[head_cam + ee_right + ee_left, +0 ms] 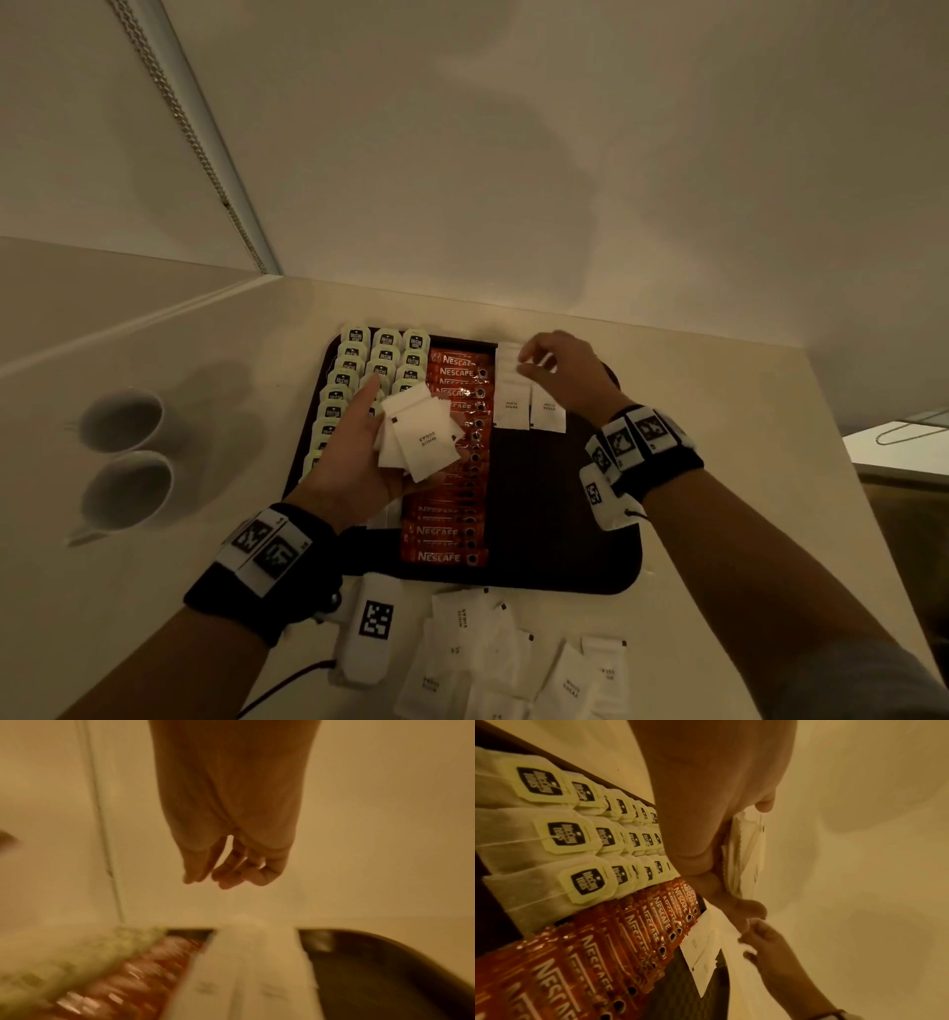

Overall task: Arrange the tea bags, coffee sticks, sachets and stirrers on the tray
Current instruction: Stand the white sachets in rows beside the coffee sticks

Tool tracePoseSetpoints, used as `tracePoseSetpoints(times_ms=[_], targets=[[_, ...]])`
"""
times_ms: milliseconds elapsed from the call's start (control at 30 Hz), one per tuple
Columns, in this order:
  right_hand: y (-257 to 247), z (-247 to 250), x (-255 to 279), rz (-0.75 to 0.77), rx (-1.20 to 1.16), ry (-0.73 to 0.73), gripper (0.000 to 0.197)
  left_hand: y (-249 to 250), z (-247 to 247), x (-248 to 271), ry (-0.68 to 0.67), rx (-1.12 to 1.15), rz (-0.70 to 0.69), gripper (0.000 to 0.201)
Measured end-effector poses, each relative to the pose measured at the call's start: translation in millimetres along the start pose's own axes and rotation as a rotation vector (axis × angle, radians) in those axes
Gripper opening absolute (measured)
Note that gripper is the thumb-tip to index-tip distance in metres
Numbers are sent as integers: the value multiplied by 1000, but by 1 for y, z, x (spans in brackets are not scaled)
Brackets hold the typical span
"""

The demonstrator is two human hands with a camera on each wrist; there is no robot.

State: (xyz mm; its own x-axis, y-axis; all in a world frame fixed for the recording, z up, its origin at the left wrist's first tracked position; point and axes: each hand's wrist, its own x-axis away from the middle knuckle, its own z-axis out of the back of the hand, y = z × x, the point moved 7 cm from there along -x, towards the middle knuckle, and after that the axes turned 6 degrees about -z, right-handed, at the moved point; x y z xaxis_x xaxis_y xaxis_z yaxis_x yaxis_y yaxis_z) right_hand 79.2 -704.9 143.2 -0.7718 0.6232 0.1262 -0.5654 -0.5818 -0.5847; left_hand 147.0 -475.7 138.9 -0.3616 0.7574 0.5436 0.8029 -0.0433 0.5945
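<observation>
The left hand (354, 452) has its grip clamped on a stack of white sugar sachets (418, 437) above the tray (554, 514); the right hand (562, 367), fingers loosely apart and empty, hovers over the laid sachet rows (529, 406), right of that stack

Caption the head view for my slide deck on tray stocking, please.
Left hand holds a fan of white sugar sachets over the tray while the right hand lays sachets beside the Nescafe sticks.

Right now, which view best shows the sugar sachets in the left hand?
Head view: the fanned sugar sachets lie face-up in the left hand, print legible. Left wrist view shows them edge-on behind the palm. Right wrist view is blurred and misses them.
</observation>
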Motion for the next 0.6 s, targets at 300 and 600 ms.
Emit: tracePoseSetpoints(times_ms=[300, 600], targets=[[-117, -15, 45, 324, -192, -255, 22, 6, -19, -2, -85, 7, 19, 46], [-105, 12, 38, 110, -482, -295, 16, 14, -12, -2, -27, -176, -185, 24]])
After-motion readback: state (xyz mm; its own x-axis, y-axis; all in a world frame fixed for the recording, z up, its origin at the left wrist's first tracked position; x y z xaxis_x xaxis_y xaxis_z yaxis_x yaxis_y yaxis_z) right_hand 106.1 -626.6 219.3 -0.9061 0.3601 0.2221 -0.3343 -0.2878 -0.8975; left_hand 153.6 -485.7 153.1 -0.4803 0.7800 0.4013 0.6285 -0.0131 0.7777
